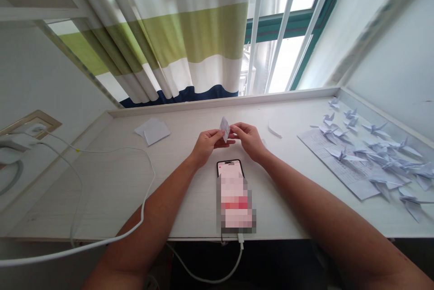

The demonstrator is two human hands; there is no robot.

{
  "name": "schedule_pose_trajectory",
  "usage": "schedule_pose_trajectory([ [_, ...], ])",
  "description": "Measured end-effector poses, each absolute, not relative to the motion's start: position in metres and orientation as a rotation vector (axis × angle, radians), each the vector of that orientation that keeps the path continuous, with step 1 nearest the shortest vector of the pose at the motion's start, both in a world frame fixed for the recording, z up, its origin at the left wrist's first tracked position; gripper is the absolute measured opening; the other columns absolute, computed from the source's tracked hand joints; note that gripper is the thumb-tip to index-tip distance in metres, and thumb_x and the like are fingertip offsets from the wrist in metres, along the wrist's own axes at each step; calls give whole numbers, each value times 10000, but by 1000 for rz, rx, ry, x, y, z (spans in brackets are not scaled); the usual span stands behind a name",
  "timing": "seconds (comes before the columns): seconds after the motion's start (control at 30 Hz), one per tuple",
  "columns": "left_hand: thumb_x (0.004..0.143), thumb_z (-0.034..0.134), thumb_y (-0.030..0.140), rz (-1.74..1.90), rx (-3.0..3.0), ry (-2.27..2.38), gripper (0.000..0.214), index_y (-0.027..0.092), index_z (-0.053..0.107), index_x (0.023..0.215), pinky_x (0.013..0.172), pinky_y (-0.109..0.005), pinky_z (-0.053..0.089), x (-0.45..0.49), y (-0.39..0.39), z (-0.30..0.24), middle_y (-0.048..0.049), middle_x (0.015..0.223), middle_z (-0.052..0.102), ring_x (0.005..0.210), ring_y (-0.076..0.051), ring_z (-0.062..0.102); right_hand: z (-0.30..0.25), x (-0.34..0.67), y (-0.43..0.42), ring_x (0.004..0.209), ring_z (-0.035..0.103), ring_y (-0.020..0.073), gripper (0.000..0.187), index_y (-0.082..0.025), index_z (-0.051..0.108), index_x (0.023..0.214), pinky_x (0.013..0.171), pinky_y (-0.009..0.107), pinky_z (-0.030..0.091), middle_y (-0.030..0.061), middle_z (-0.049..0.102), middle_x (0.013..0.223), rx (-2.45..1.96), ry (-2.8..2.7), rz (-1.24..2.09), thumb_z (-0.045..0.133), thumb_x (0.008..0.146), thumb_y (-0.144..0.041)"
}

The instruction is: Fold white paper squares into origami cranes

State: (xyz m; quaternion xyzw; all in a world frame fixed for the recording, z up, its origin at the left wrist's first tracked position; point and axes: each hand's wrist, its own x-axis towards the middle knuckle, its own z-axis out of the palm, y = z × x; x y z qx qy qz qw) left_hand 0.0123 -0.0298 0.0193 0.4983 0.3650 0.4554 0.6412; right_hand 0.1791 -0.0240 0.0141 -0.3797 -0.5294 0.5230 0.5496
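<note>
A small folded white paper piece is pinched between both my hands above the middle of the white desk. My left hand grips its left side with closed fingers. My right hand pinches its right side. Just below my hands a phone lies flat on the desk, plugged into a white cable.
Several folded paper cranes lie on a printed sheet at the right. White paper squares sit at the back left, a paper scrap lies behind my right hand. A charger cable loops over the left side. Curtain and window stand behind.
</note>
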Motion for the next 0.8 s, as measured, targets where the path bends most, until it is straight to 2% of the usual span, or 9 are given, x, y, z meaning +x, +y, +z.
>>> schedule_pose_trajectory([
  [0.13, 802, 753, 476, 1189, 1163, 944, 321, 166, 777, 881, 803, -321, 497, 11, -25, 17, -73, 889, 737, 895, -199, 662, 17, 179, -24, 809, 655, 192, 315, -182, 723, 792, 804, 384, 554, 52, 717, 825, -903, -1334, 1215, 736, 810, -497],
  [0.27, 793, 756, 460, 1204, 1155, 1009, 272, 202, 785, 875, 742, -268, 431, 10, -23, 15, -39, 877, 694, 865, -157, 571, 20, 179, -25, 816, 639, 189, 345, -184, 746, 794, 823, 386, 553, 51, 712, 831, -851, -1394, 1253, 702, 840, -523],
  [0.5, 785, 736, 452, 1167, 1159, 994, 274, 181, 768, 802, 737, -282, 420, 5, -24, 22, -41, 832, 674, 797, -151, 551, 15, 181, -23, 715, 620, 170, 332, -166, 735, 781, 753, 350, 520, 43, 694, 737, -914, -1354, 1222, 747, 793, -498],
  [0.8, 766, 777, 436, 1258, 1398, 1094, 285, 183, 713, 651, 613, -277, 387, 3, -23, 20, 3, 648, 630, 625, -121, 492, 16, 180, -25, 665, 555, 153, 242, -169, 675, 686, 653, 300, 428, 17, 647, 675, -997, -1494, 1093, 673, 800, -383],
])
